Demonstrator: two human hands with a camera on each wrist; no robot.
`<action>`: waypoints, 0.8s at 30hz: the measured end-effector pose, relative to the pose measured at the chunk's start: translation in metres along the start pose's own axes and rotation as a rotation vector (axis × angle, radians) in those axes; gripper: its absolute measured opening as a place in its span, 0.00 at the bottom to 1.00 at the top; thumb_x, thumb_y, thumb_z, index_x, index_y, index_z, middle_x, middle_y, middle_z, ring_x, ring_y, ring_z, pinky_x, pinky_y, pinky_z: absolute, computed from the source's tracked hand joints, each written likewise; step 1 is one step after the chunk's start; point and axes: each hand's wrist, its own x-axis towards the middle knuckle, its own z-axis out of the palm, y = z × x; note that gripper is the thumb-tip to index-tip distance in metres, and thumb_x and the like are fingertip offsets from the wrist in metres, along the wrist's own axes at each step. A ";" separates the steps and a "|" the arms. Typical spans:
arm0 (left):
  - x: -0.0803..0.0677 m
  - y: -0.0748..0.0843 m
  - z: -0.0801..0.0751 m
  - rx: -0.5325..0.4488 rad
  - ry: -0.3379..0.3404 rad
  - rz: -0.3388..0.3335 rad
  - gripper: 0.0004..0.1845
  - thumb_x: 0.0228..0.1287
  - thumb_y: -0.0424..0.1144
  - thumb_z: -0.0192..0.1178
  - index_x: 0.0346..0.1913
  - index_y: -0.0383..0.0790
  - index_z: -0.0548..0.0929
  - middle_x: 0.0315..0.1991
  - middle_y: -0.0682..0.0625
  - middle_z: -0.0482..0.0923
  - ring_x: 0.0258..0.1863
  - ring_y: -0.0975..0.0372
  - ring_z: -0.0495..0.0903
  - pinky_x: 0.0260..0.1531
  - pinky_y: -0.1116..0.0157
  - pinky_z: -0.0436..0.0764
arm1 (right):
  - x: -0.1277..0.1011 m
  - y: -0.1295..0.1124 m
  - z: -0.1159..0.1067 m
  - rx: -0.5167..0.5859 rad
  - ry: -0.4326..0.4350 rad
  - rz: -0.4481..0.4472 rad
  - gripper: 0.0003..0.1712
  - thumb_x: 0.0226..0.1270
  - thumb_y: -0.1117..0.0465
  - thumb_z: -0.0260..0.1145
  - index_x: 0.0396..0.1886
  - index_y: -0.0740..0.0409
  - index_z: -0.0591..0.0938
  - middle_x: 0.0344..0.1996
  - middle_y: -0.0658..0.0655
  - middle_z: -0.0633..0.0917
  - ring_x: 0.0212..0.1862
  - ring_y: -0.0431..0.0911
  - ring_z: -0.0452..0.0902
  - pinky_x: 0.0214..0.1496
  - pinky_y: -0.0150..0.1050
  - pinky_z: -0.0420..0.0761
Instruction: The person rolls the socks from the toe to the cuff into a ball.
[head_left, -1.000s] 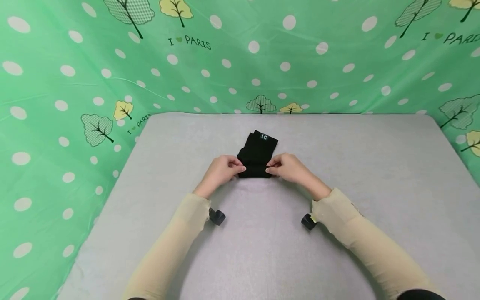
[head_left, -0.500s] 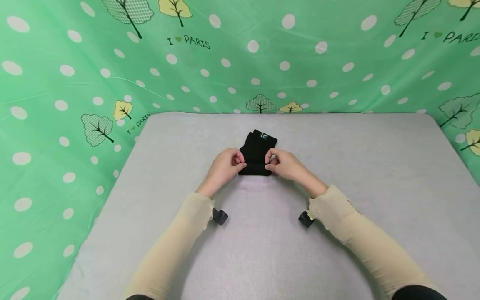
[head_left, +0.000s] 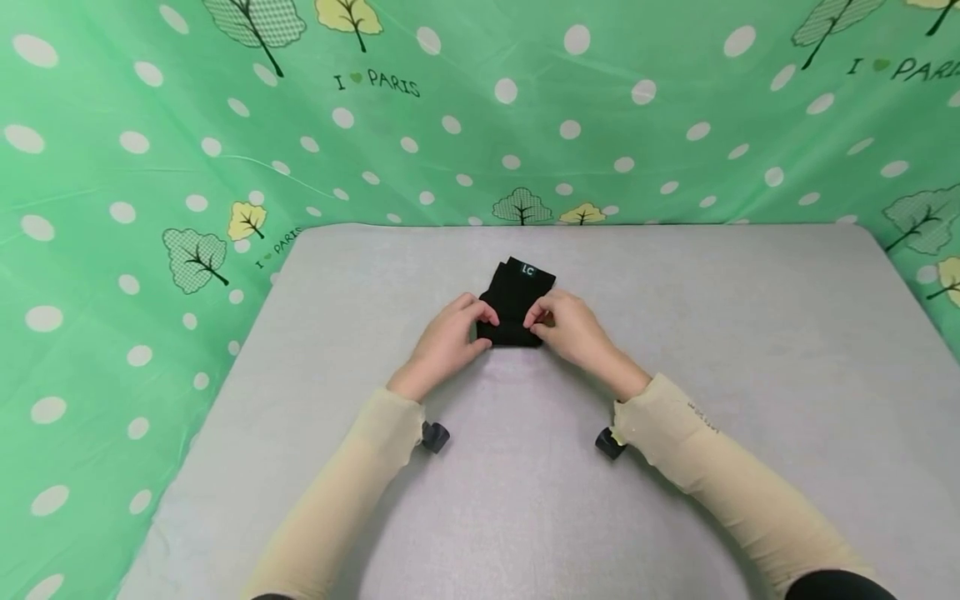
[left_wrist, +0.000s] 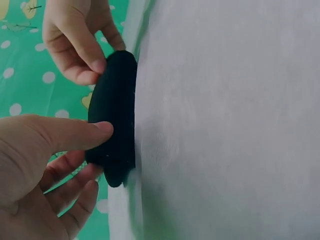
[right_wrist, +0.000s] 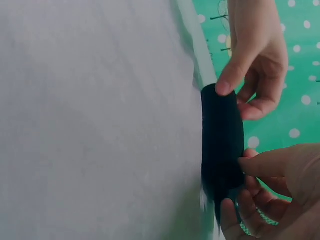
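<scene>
From the head view, a folded black cloth (head_left: 516,304) with a small white label on its far end lies flat on the grey table (head_left: 750,350), about midway across it and toward the far edge. The left hand (head_left: 448,340) pinches the near left corner of the fold and the right hand (head_left: 567,327) pinches the near right corner — thumbs and fingertips curled onto the fabric on both sides. Behind the table hangs a green curtain (head_left: 112,167) printed with white dots and trees. No box, bowl or other container shows anywhere.

From the left wrist, the cloth (left_wrist: 114,117) shows as a thick rounded roll at the table's (left_wrist: 225,120) surface. The left hand (left_wrist: 35,165) has its thumb laid on top of the roll and its fingers curled under the near end; the right hand (left_wrist: 75,37) grips the other end between thumb and forefinger.

From the right wrist, the cloth (right_wrist: 222,140) again looks doubled over and bulging. The right hand (right_wrist: 280,185) holds one end with thumb above and fingers below; the left hand (right_wrist: 255,60) presses a thumb tip onto the opposite end.

Judging by the way it bulges and sags, the cloth is soft, light and limp — not fragile, not slippery. It would probably spring open if let go, so the best hold seems to be at both ends of the fold, pinching all layers together.
</scene>
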 end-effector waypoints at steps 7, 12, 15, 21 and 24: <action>0.006 -0.004 -0.001 -0.027 0.015 -0.062 0.11 0.62 0.35 0.69 0.47 0.45 0.85 0.49 0.50 0.81 0.51 0.56 0.82 0.55 0.58 0.80 | -0.001 -0.002 0.001 -0.036 0.020 -0.042 0.06 0.63 0.64 0.68 0.39 0.56 0.88 0.41 0.56 0.83 0.43 0.50 0.78 0.49 0.46 0.78; 0.009 -0.008 0.000 -0.025 0.028 -0.092 0.10 0.63 0.37 0.68 0.47 0.45 0.87 0.48 0.50 0.84 0.49 0.56 0.83 0.54 0.58 0.80 | -0.001 0.000 0.000 -0.042 0.004 -0.061 0.11 0.60 0.63 0.73 0.43 0.56 0.87 0.43 0.56 0.84 0.43 0.50 0.77 0.48 0.45 0.77; 0.010 -0.009 0.000 -0.029 0.031 -0.108 0.10 0.64 0.38 0.67 0.48 0.46 0.87 0.49 0.49 0.85 0.49 0.57 0.84 0.54 0.58 0.80 | 0.001 0.002 0.000 -0.046 -0.002 -0.059 0.13 0.59 0.62 0.75 0.44 0.57 0.86 0.43 0.57 0.83 0.44 0.51 0.76 0.49 0.45 0.77; 0.013 -0.010 0.000 -0.036 0.027 -0.113 0.11 0.65 0.39 0.66 0.49 0.46 0.87 0.51 0.50 0.86 0.52 0.57 0.84 0.56 0.58 0.79 | 0.005 0.004 0.002 -0.071 -0.008 -0.054 0.17 0.55 0.62 0.78 0.44 0.58 0.86 0.43 0.58 0.83 0.44 0.52 0.77 0.50 0.46 0.78; 0.013 -0.010 0.000 -0.024 0.013 -0.103 0.13 0.64 0.39 0.68 0.51 0.46 0.87 0.52 0.49 0.85 0.52 0.57 0.84 0.56 0.58 0.80 | 0.008 0.005 0.004 -0.089 -0.003 -0.058 0.16 0.55 0.61 0.78 0.43 0.57 0.86 0.41 0.57 0.84 0.43 0.51 0.78 0.48 0.45 0.78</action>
